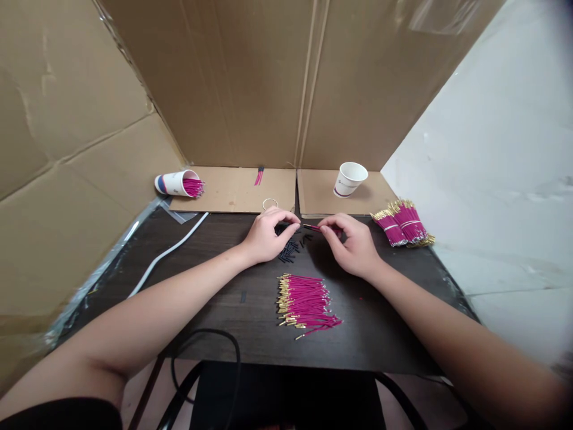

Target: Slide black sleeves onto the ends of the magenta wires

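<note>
My right hand (351,243) pinches a magenta wire (315,228) whose gold terminal points left, towards my other hand. Thumb and forefinger of my left hand (271,233) are closed just short of that tip; whatever is between them is too small to make out. Beneath and beside my left hand lies a pile of short black tubes (289,249), partly hidden by it. A few loose black tubes lie between the hands. Nearer to me, a spread of magenta wires (307,300) rests on the dark table (250,334), gold ends mostly left and silvery ends right.
Bundled magenta wires (400,224) lie at the right. A white paper cup (350,179) stands upright at the back; another cup (172,183) lies tipped, full of wires. Several wires with black ends (259,175) rest on cardboard. A pale cable (168,254) crosses the left. Cardboard walls (242,83) enclose the back.
</note>
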### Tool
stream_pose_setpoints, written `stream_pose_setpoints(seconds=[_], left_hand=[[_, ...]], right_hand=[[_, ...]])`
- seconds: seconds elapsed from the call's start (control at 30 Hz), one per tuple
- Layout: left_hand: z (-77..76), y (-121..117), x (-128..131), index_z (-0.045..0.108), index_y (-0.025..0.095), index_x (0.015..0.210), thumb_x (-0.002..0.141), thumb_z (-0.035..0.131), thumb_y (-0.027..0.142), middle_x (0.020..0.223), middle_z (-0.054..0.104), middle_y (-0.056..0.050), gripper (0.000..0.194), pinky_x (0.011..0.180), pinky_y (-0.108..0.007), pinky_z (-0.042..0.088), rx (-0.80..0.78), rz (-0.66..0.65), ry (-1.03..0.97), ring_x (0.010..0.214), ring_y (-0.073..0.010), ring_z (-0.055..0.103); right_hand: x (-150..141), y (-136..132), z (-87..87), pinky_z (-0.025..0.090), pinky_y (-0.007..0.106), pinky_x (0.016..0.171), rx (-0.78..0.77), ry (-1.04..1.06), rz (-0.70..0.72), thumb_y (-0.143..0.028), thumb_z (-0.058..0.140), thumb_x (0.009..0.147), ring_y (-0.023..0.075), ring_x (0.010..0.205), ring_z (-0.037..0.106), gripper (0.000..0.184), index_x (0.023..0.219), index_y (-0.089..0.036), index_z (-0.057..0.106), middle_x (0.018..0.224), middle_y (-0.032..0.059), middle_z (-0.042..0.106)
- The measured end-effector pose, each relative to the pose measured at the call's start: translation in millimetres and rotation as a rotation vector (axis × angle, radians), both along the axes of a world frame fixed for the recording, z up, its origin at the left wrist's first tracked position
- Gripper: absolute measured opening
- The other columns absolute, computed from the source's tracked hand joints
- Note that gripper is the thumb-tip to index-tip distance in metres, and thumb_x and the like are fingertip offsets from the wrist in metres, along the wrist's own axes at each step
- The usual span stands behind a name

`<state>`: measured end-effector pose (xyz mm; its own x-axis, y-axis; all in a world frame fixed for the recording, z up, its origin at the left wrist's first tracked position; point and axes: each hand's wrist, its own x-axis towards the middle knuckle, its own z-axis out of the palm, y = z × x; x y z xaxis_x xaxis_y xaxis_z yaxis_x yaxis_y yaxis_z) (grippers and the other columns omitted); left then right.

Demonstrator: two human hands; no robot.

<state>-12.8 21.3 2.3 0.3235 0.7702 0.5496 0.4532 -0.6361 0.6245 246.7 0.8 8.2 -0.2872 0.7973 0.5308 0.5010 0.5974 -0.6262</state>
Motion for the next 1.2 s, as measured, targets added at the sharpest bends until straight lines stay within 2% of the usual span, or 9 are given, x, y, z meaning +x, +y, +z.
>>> stream_pose_setpoints(seconds=[0.27, 0.5, 0.9, 1.2], left_hand=[[1.0, -2.3, 1.6, 0.082, 0.021, 0.107, 0.109, 0.073, 0.028, 0.105, 0.084, -0.008, 0.012, 0.1, -0.045, 0.061, -0.013, -0.042, -0.033, 0.101, -0.025, 0.078], [-0.6, -2.0, 2.0, 0.083, 0.021, 0.108, 0.109, 0.074, 0.029, 0.107, 0.085, -0.008, 0.012, 0.101, -0.045, 0.063, -0.039, -0.028, -0.044, 0.103, -0.0252, 0.079], [-0.5, -4.8, 4.2, 0.084, 0.023, 0.108, 0.108, 0.077, 0.029, 0.104, 0.086, -0.006, 0.009, 0.102, -0.046, 0.061, 0.04, -0.062, 0.0, 0.099, -0.0246, 0.078], [-0.7, -6.4, 5.5, 0.083, 0.023, 0.108, 0.109, 0.077, 0.029, 0.1, 0.085, -0.005, 0.009, 0.101, -0.045, 0.059, 0.11, -0.075, 0.034, 0.095, -0.0234, 0.078]], right_hand=[[-0.2, -0.2, 0.4, 0.055, 0.039, 0.076, 0.007, -0.006, 0.014, -0.034, 0.061, 0.115, 0.0229, 0.082, 0.067, 0.021, 0.105, -0.022, 0.075, 0.097, 0.0081, 0.078], [-0.3, -1.1, 0.7, 0.056, 0.038, 0.076, 0.0, 0.001, 0.051, -0.033, 0.063, 0.114, 0.023, 0.083, 0.068, 0.018, 0.106, -0.022, 0.074, 0.098, 0.0081, 0.077], [-1.1, -0.6, -1.3, 0.055, 0.037, 0.074, -0.032, -0.008, 0.079, -0.034, 0.065, 0.113, 0.0223, 0.08, 0.065, 0.017, 0.104, -0.022, 0.074, 0.093, 0.0069, 0.074], [-0.1, -0.7, -4.2, 0.055, 0.036, 0.074, -0.023, -0.007, 0.09, -0.03, 0.066, 0.113, 0.0216, 0.083, 0.067, 0.015, 0.104, -0.022, 0.075, 0.096, 0.0064, 0.077]])
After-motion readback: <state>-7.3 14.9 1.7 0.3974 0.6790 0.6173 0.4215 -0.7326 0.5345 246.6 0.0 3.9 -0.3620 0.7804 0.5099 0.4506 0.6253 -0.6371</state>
